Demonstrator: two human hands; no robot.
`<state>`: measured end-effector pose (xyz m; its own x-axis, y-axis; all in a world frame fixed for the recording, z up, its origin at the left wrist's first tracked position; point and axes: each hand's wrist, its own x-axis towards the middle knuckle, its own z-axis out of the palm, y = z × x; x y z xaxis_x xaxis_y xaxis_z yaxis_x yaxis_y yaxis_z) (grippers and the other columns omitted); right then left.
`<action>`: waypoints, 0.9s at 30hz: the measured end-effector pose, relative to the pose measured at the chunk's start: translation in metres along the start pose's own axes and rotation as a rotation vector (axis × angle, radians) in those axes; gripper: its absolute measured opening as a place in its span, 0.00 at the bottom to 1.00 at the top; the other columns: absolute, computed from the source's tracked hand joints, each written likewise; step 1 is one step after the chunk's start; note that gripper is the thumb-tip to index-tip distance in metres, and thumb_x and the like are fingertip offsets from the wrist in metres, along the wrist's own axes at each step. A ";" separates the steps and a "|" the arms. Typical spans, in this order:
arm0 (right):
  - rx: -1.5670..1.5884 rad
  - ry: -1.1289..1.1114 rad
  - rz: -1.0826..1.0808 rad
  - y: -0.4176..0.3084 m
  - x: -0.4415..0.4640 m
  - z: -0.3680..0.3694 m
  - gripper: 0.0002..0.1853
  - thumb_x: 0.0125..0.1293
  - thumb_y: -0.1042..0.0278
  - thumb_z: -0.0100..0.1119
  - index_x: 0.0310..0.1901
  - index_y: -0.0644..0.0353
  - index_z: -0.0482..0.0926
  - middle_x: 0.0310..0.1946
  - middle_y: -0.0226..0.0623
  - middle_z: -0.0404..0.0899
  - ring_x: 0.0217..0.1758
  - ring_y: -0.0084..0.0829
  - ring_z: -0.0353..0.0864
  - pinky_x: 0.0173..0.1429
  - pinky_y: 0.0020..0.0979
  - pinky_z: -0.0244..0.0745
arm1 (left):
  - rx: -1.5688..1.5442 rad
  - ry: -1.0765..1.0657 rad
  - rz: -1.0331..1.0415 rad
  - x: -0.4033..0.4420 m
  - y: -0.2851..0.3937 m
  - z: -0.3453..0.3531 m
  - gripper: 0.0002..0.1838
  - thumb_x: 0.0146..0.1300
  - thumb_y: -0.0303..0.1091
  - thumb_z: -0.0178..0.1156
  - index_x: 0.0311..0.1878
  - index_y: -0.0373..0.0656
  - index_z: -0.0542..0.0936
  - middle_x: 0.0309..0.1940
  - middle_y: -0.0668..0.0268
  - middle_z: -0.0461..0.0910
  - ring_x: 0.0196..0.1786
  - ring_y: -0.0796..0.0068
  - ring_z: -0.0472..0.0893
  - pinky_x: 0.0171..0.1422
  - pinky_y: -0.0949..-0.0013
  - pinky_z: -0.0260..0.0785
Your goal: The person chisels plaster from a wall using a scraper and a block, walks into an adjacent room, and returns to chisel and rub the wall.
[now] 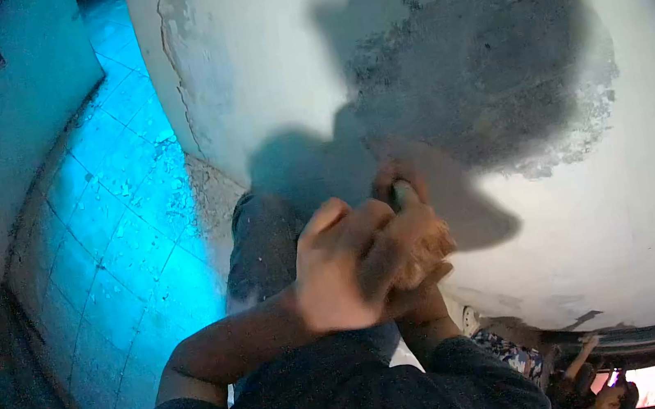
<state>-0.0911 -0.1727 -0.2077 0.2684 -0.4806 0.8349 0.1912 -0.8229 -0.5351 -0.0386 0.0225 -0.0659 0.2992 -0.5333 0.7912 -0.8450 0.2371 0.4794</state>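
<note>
My left hand [338, 273] reaches across in front of me, blurred, its fingers curled against my right hand. My right hand [416, 234] is closed close to the wall. A small dark shape shows by its thumb, but what it is I cannot make out. Both hands meet in front of the white wall [548, 246]. Above them the wall has a rough grey patch [490, 59] of bare plaster with flaked, uneven edges. The shadow of my head and arms falls over much of that patch.
Tiled floor [124, 198] under blue light, strewn with flakes, runs along the left. A low curved wall [24, 95] borders it. A crack [175, 67] runs down the wall's edge. Patterned cloth [511, 352] and dark cluttered shapes lie at lower right.
</note>
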 end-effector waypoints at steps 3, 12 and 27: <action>0.371 0.024 0.152 0.021 -0.002 -0.007 0.07 0.61 0.69 0.55 0.35 0.64 0.77 0.28 0.41 0.78 0.25 0.32 0.75 0.29 0.33 0.73 | -0.127 0.110 0.076 0.001 0.009 0.002 0.33 0.46 0.46 0.71 0.55 0.42 0.74 0.38 0.62 0.74 0.31 0.69 0.76 0.40 0.63 0.66; -0.580 -0.512 0.114 -0.175 0.082 -0.006 0.13 0.75 0.66 0.41 0.48 0.67 0.71 0.44 0.35 0.74 0.48 0.26 0.75 0.51 0.29 0.71 | -0.246 0.120 0.212 0.003 0.000 0.008 0.32 0.42 0.40 0.68 0.55 0.45 0.74 0.41 0.60 0.74 0.38 0.64 0.79 0.42 0.62 0.70; -0.107 0.062 -0.007 -0.018 0.010 -0.004 0.10 0.60 0.65 0.58 0.38 0.62 0.76 0.26 0.33 0.74 0.26 0.27 0.71 0.28 0.29 0.66 | -0.213 -0.002 -0.039 -0.002 0.005 0.001 0.34 0.42 0.39 0.68 0.56 0.43 0.72 0.38 0.58 0.73 0.33 0.60 0.79 0.36 0.56 0.73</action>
<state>-0.0959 -0.1641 -0.1896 0.2077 -0.4898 0.8467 0.0900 -0.8524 -0.5151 -0.0437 0.0241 -0.0661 0.3293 -0.5470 0.7697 -0.7198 0.3822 0.5796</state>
